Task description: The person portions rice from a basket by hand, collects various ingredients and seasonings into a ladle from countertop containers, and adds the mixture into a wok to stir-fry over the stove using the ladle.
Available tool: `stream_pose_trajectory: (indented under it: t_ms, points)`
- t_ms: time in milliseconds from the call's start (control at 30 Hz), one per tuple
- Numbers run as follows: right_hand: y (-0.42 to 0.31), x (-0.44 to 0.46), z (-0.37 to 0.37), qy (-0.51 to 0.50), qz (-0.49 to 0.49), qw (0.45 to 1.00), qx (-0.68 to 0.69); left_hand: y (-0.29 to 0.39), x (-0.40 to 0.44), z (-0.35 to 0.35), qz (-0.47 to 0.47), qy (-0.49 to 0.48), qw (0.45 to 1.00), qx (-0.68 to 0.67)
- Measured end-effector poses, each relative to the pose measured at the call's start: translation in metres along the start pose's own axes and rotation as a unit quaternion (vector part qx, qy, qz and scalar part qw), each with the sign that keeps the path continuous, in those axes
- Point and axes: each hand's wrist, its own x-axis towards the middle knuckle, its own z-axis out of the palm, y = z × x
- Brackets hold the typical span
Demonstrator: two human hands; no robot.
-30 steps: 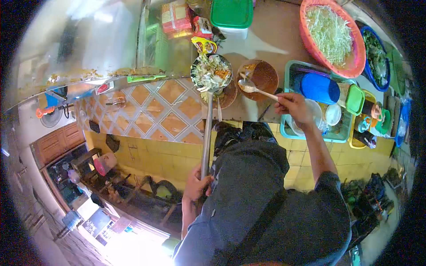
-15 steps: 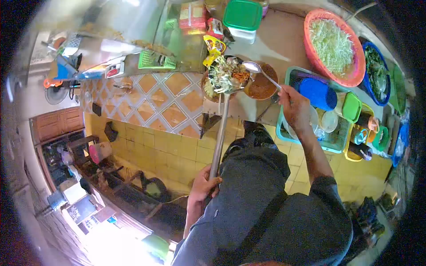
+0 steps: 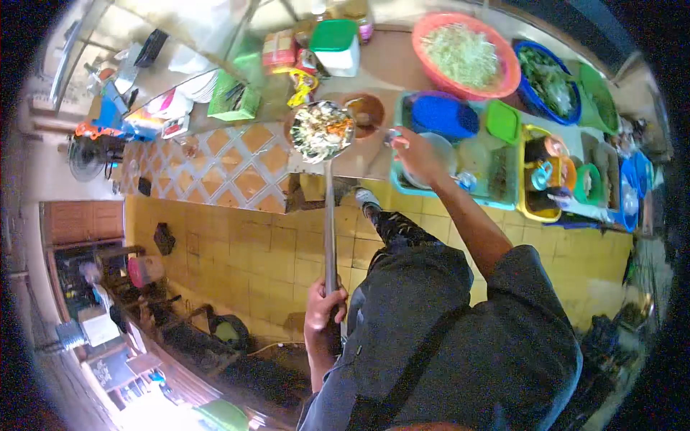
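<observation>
Long-handled ladle [image 3: 330, 215] full of chopped veg [image 3: 321, 129] was gripped low by the left hand [image 3: 323, 307], near the brown bowl [image 3: 374, 108]. Right hand's [image 3: 420, 159] grip couldn't be made out by the teal basket [image 3: 396, 172]. Spills were best avoided with a level, steady ladle, tbh.

The single view looks steeply down from the wearer's head.

The ladle [image 3: 330, 223] near the left hand [image 3: 325, 309] has a smooth, shiny metal handle. Beyond the right hand [image 3: 418, 154], the blue box [image 3: 444, 116] and red basin [image 3: 504, 61] look plastic; the dark shirt [image 3: 460, 352] is matt cloth.
</observation>
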Motion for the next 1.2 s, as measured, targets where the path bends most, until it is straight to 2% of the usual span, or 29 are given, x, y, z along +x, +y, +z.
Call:
stream_pose_trajectory:
  t_ms: [67,133,167,200,267,333,400,433,533,567,600,667,700,733,767,800,867,900,967,1000,1067,1100,1133,1200]
  points:
    - [0.002,-0.018,-0.022,-0.003,-0.009,1.000,0.012,-0.008,-0.010,0.009,0.006,-0.012,1.000,-0.006]
    - [0.010,-0.041,-0.045,0.040,-0.192,0.973,-0.123,-0.011,-0.019,0.016,0.036,-0.004,0.999,-0.009]
    - [0.016,-0.062,-0.055,0.062,-0.215,0.971,-0.080,-0.013,-0.021,0.020,0.038,0.006,0.999,-0.005]
    - [0.013,-0.080,-0.070,0.074,-0.209,0.972,-0.080,-0.015,-0.023,0.022,0.034,-0.002,0.999,0.004]
    - [-0.001,-0.116,-0.108,0.007,-0.018,1.000,-0.006,-0.015,-0.025,0.026,0.050,0.036,0.998,0.009]
    - [0.002,-0.145,-0.136,0.048,-0.024,0.998,-0.013,-0.013,-0.022,0.033,0.063,0.027,0.997,0.039]
    - [0.010,-0.174,-0.163,0.099,0.010,0.994,-0.034,-0.008,-0.019,0.044,0.068,0.042,0.993,0.083]
    - [0.016,-0.187,-0.174,0.140,-0.009,0.990,0.008,-0.007,-0.017,0.046,0.062,0.052,0.990,0.118]
    - [0.010,-0.220,-0.220,0.221,0.035,0.974,0.038,-0.001,-0.004,0.070,0.091,-0.007,0.986,0.138]
    - [0.023,-0.226,-0.234,0.265,0.002,0.961,0.084,0.000,-0.004,0.088,0.116,-0.022,0.983,0.143]
    - [0.036,-0.231,-0.252,0.301,-0.019,0.953,0.027,-0.004,0.007,0.093,0.111,-0.036,0.982,0.150]
    - [0.056,-0.242,-0.295,0.355,0.018,0.935,0.007,-0.010,0.029,0.109,0.130,-0.111,0.973,0.152]
    - [0.070,-0.248,-0.318,0.391,0.034,0.919,-0.039,-0.014,0.030,0.129,0.123,-0.143,0.976,0.108]
    - [0.089,-0.254,-0.339,0.422,0.051,0.901,-0.085,-0.017,0.032,0.148,0.123,-0.145,0.976,0.109]
    - [0.129,-0.254,-0.361,0.465,0.026,0.880,-0.088,-0.023,0.035,0.171,0.119,-0.128,0.979,0.105]
    - [0.129,-0.263,-0.383,0.446,0.084,0.879,-0.148,-0.029,0.037,0.189,0.113,-0.110,0.982,0.103]
    - [0.159,-0.263,-0.427,0.447,0.168,0.878,-0.026,-0.045,0.046,0.227,0.127,-0.135,0.977,0.108]
    - [0.167,-0.260,-0.445,0.445,0.170,0.879,-0.023,-0.052,0.048,0.248,0.138,-0.157,0.971,0.113]
    - [0.180,-0.250,-0.476,0.423,0.133,0.870,-0.214,-0.065,0.047,0.285,0.125,-0.141,0.975,0.120]
    - [0.195,-0.242,-0.489,0.419,0.134,0.874,-0.208,-0.073,0.046,0.303,0.117,-0.131,0.977,0.123]
    - [0.229,-0.218,-0.514,0.387,0.050,0.854,-0.344,-0.088,0.047,0.330,0.091,-0.136,0.980,0.113]
    - [0.244,-0.205,-0.527,0.317,0.106,0.876,-0.348,-0.096,0.042,0.346,0.097,-0.135,0.981,0.098]
    - [0.268,-0.195,-0.535,0.308,0.103,0.880,-0.347,-0.105,0.036,0.361,0.106,-0.135,0.982,0.081]
    - [0.304,-0.171,-0.547,0.144,0.262,0.870,-0.392,-0.116,0.028,0.384,0.097,-0.094,0.988,0.078]
